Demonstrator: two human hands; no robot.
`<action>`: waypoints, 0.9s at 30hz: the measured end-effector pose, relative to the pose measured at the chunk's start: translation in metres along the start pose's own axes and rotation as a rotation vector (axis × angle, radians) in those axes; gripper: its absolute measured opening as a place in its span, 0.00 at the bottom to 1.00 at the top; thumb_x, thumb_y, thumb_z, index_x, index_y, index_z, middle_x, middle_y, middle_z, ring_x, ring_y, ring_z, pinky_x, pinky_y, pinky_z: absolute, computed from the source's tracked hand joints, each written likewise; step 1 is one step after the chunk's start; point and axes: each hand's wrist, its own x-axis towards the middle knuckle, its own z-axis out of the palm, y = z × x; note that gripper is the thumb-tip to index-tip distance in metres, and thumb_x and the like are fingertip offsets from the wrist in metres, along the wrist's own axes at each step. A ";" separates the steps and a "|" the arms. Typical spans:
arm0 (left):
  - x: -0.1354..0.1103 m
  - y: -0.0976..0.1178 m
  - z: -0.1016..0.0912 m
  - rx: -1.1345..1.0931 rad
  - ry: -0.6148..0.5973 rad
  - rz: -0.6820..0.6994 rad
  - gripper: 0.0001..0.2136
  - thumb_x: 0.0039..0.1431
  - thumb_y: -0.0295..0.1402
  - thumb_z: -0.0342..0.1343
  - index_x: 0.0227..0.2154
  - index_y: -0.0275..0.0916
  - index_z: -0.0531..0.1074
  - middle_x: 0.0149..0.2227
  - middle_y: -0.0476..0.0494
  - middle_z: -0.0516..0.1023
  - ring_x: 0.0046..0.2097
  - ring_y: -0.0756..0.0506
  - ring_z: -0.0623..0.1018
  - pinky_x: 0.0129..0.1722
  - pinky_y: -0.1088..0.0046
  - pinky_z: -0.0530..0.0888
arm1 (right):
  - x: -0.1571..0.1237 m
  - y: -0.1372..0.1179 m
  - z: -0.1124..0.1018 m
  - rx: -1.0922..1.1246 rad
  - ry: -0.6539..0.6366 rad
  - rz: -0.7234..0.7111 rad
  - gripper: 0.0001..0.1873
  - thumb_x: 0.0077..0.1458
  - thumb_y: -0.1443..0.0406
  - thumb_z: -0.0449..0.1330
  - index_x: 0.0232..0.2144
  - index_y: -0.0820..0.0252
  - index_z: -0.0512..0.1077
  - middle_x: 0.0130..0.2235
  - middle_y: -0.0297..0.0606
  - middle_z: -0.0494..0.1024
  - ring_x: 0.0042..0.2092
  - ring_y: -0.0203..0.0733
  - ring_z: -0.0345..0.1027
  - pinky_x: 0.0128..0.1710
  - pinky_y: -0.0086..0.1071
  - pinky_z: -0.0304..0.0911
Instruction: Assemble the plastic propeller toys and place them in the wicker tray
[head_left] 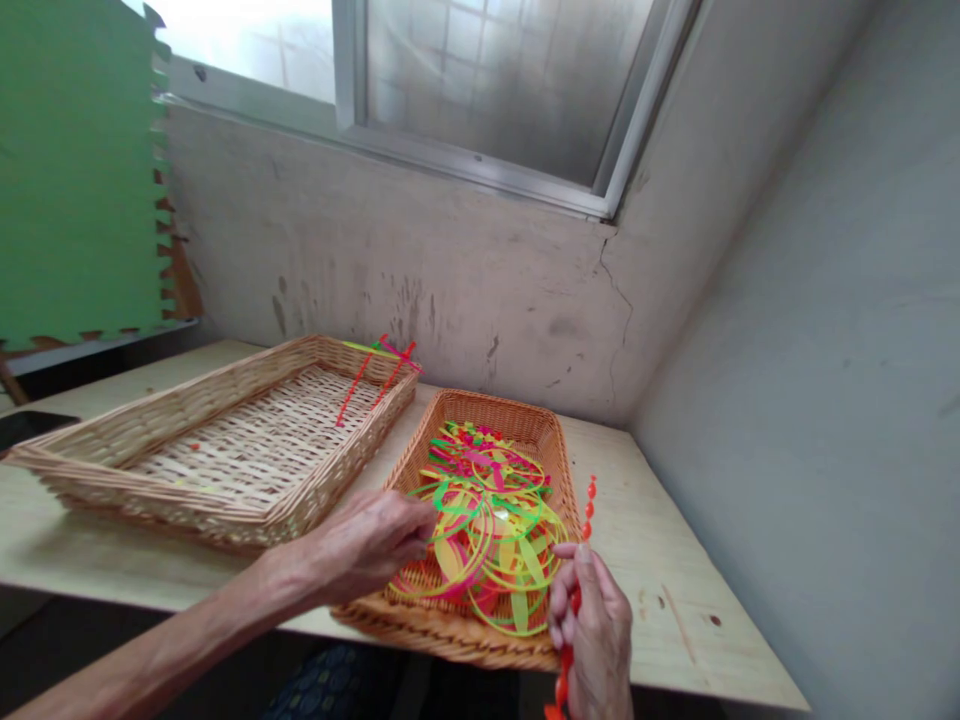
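Observation:
My right hand (592, 625) is closed round a red twisted plastic stick (589, 510), at the right front corner of the brown wicker basket (420, 630). The stick stands up above my fingers, and its lower end shows below them. My left hand (382, 535) is over the basket's left rim with its fingers curled; whatever they may hold is hidden. Yellow, green and pink plastic propeller rings (521, 550) lie heaped in the near part of the basket, close to both hands. Behind them is a pile of small twisted sticks (457, 445) in green, pink and red.
Left of the brown basket stands a larger pale wicker basket (247, 430), with a few coloured sticks (375, 375) across its far right corner. A dark flat object (34, 428) lies beyond its left end. The wooden table (675, 560) meets a wall behind and at right.

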 end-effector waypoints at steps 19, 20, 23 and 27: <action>0.113 0.030 0.032 0.269 0.020 0.033 0.06 0.52 0.26 0.52 0.30 0.35 0.74 0.32 0.35 0.77 0.36 0.39 0.77 0.32 0.67 0.70 | 0.003 0.006 -0.003 0.050 -0.015 -0.002 0.24 0.47 0.46 0.59 0.32 0.62 0.67 0.13 0.22 0.63 0.11 0.22 0.47 0.10 0.17 0.49; 0.114 0.028 0.033 0.268 0.027 0.030 0.07 0.51 0.25 0.51 0.30 0.35 0.74 0.31 0.35 0.77 0.36 0.39 0.77 0.32 0.67 0.70 | 0.003 0.007 -0.003 0.048 -0.014 -0.004 0.24 0.47 0.46 0.59 0.32 0.62 0.66 0.13 0.22 0.63 0.11 0.22 0.47 0.10 0.17 0.49; 0.116 0.020 0.036 0.254 0.049 0.035 0.09 0.50 0.23 0.51 0.33 0.36 0.74 0.33 0.35 0.77 0.37 0.38 0.77 0.31 0.67 0.70 | 0.003 0.008 -0.002 0.042 -0.015 -0.013 0.23 0.48 0.48 0.58 0.33 0.62 0.66 0.14 0.22 0.63 0.12 0.22 0.48 0.10 0.17 0.49; 0.116 0.009 0.040 0.213 0.086 0.047 0.09 0.50 0.23 0.51 0.33 0.37 0.74 0.33 0.38 0.77 0.38 0.41 0.76 0.33 0.70 0.70 | 0.002 0.008 -0.001 0.038 -0.015 -0.022 0.21 0.51 0.48 0.56 0.32 0.61 0.65 0.14 0.21 0.62 0.12 0.22 0.48 0.10 0.16 0.48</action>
